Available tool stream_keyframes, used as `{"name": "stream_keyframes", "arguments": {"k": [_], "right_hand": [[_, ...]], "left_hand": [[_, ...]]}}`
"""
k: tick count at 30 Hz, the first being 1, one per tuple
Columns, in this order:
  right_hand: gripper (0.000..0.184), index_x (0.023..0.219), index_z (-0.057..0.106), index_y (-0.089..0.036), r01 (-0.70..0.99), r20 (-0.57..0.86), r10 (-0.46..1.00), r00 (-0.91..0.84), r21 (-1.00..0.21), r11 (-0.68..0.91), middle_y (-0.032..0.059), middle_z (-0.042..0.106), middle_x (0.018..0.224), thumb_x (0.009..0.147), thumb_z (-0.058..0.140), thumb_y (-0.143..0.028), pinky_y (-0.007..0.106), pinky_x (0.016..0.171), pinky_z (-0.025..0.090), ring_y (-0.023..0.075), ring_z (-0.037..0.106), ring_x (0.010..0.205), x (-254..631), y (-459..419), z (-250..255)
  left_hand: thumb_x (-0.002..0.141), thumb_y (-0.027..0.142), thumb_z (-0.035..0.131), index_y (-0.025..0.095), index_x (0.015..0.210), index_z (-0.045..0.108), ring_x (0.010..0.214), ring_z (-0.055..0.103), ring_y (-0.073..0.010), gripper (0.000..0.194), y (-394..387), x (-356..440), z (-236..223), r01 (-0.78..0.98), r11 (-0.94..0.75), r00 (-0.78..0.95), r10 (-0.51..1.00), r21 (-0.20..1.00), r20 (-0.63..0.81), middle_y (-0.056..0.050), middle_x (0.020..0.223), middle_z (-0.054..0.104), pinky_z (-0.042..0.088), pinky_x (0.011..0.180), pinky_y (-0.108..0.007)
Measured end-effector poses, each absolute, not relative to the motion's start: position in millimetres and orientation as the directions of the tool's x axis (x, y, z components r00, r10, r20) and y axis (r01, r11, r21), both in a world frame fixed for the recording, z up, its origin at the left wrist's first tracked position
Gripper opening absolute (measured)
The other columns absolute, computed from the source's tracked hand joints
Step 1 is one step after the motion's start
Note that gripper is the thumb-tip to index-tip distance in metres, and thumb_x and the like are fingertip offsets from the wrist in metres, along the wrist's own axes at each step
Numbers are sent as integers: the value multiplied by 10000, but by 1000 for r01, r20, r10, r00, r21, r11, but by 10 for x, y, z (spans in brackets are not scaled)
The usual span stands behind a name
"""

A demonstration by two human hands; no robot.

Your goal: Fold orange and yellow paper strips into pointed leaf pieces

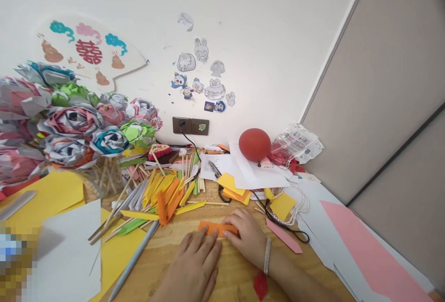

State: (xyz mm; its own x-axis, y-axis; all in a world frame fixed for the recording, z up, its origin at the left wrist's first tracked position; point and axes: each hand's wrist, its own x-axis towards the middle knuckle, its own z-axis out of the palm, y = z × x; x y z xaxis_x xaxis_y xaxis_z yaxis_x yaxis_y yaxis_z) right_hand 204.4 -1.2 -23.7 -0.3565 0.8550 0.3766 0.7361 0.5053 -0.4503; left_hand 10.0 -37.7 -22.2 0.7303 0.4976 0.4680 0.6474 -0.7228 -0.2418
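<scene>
On the wooden tabletop lies a folded strip of orange paper, directly in front of me. My left hand rests flat with its fingers stretched out, the fingertips pressing on the strip's left part and near edge. At the strip's right end my right hand has its fingers bent and gripping the paper, with a sparkling bracelet at the wrist. Beyond my left hand is a pile of folded yellow and orange paper strips. A small red folded paper piece lies by my right wrist.
Paper flowers fill a clear container at left. A white sheet lies on yellow paper; a grey stick is beside it. Scissors, yellow paper squares, a red balloon, a black cord and pink paper lie beyond.
</scene>
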Motion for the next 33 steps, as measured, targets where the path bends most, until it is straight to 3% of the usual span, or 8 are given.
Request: {"name": "stream_keyframes", "arguments": {"k": [16, 20, 24, 33], "right_hand": [[178, 910, 632, -177, 728, 358, 853, -381, -453, 515, 41, 585, 888, 746, 654, -110, 329, 765, 423, 198, 521, 851, 2061, -2, -255], [233, 974, 634, -209, 691, 456, 753, -474, -338, 639, 51, 549, 935, 767, 614, -105, 333, 757, 404, 203, 482, 879, 2062, -34, -197], [137, 908, 644, -217, 625, 541, 596, -593, -158, 765, 44, 560, 933, 816, 559, -163, 343, 725, 373, 197, 460, 840, 2050, -89, -116], [127, 889, 622, -177, 620, 484, 550, -681, -18, 784, 47, 578, 866, 859, 498, -176, 316, 680, 354, 185, 448, 790, 2074, -125, -97]], "left_hand": [[808, 188, 505, 205, 1186, 524, 1079, 544, -278, 379, -372, 90, -240, 644, -725, 736, 504, -242, 452, -45, 1177, 624, 375, 881, -402], [794, 187, 515, 196, 1207, 514, 1068, 553, -288, 413, -377, 87, -228, 641, -731, 743, 516, -233, 426, -51, 1184, 624, 403, 861, -411], [791, 175, 510, 179, 1228, 504, 1061, 564, -304, 437, -382, 87, -211, 644, -732, 743, 530, -222, 408, -53, 1171, 634, 427, 856, -437], [810, 190, 496, 169, 1253, 487, 1070, 565, -320, 444, -375, 88, -205, 636, -733, 756, 529, -240, 386, -44, 1201, 622, 461, 838, -452]]}}
